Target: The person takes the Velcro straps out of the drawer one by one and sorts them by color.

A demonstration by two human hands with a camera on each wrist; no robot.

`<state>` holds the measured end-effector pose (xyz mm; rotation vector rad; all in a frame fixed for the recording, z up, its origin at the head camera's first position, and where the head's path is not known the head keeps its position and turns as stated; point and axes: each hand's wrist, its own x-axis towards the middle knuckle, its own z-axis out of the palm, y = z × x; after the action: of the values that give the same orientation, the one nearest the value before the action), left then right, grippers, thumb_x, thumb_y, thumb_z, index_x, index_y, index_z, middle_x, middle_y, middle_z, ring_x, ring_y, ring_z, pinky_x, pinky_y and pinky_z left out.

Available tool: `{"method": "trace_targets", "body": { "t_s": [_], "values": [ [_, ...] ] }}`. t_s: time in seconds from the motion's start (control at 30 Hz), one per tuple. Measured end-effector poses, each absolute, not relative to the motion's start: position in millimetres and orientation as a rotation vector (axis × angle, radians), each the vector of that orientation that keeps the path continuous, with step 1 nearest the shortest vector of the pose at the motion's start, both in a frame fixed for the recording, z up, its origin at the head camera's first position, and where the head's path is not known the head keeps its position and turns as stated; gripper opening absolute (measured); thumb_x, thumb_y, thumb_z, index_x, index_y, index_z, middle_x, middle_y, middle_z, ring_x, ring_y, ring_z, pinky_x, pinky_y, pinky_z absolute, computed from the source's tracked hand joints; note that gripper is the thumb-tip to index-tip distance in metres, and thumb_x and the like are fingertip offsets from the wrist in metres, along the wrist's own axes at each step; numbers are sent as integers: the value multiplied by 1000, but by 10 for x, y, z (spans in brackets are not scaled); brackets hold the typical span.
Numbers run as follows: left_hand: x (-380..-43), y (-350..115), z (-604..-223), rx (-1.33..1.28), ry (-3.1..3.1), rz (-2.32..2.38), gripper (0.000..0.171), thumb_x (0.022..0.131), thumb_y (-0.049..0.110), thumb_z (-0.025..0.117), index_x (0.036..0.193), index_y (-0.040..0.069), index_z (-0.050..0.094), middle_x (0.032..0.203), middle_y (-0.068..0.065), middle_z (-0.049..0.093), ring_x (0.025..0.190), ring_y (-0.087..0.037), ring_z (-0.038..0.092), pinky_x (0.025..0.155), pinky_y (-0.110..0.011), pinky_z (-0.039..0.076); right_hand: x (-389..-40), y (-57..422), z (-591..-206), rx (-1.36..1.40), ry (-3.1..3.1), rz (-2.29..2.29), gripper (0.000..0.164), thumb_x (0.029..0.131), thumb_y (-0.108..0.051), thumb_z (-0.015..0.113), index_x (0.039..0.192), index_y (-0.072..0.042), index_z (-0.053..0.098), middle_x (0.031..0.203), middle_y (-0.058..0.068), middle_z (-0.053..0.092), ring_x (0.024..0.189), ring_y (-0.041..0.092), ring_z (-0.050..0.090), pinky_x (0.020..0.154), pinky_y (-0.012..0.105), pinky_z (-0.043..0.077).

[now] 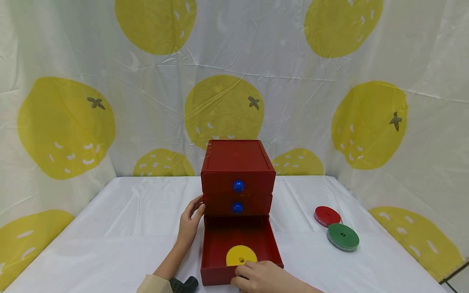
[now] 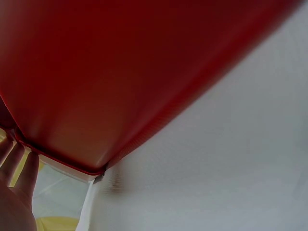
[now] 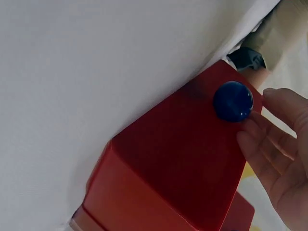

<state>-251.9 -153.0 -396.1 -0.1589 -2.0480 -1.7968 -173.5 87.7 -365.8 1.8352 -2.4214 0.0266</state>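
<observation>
A red drawer cabinet (image 1: 238, 156) stands on the white-covered table, its bottom drawer (image 1: 216, 276) pulled out toward me. Inside that drawer, close to the front wall, lies a flat yellow disc (image 1: 236, 253) with a small hole. My left hand (image 1: 189, 221) rests its extended fingers against the cabinet's left side. At the front of the pulled-out drawer is my right hand (image 1: 265, 277). The right wrist view shows its loosely bent fingers (image 3: 260, 156) beside the drawer's round blue knob (image 3: 233, 102), with the thumb tip at the panel's top edge.
To the right of the cabinet, a red disc (image 1: 327, 216) and a green disc (image 1: 342, 237) lie side by side on the table. The two upper drawers are closed, each with a blue knob (image 1: 238, 186). A lemon-patterned curtain (image 1: 286, 93) hangs behind.
</observation>
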Motion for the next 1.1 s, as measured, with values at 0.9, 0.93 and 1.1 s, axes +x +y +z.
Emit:
{"method": "trace_targets", "body": {
  "t_s": [0.9,0.93,1.1],
  "values": [
    [-2669,-1567,-4138,-186,-1996,-1804,34,91,26,54,124,19,54,123,1,57,105,3,52,88,-14,44,-2129,916,-3529,1598,-2347,378,31,83,-31,65,112,-22,60,107,-9,60,96,5,56,84,18,49],
    [-2667,-1567,-4136,-185,-1994,-1802,34,91,26,54,124,19,54,123,1,57,105,3,52,88,-14,44,-2147,920,-3527,1588,-2390,371,32,83,-32,64,113,-22,60,109,-9,60,98,6,56,85,20,49],
    [-2657,-1563,-4141,-180,-1995,-1796,34,91,27,54,124,19,54,123,2,57,106,3,52,88,-14,44,-2224,925,-3534,1567,-2530,355,35,84,-34,63,116,-21,58,115,-8,57,106,9,54,88,26,49]
  ]
}}
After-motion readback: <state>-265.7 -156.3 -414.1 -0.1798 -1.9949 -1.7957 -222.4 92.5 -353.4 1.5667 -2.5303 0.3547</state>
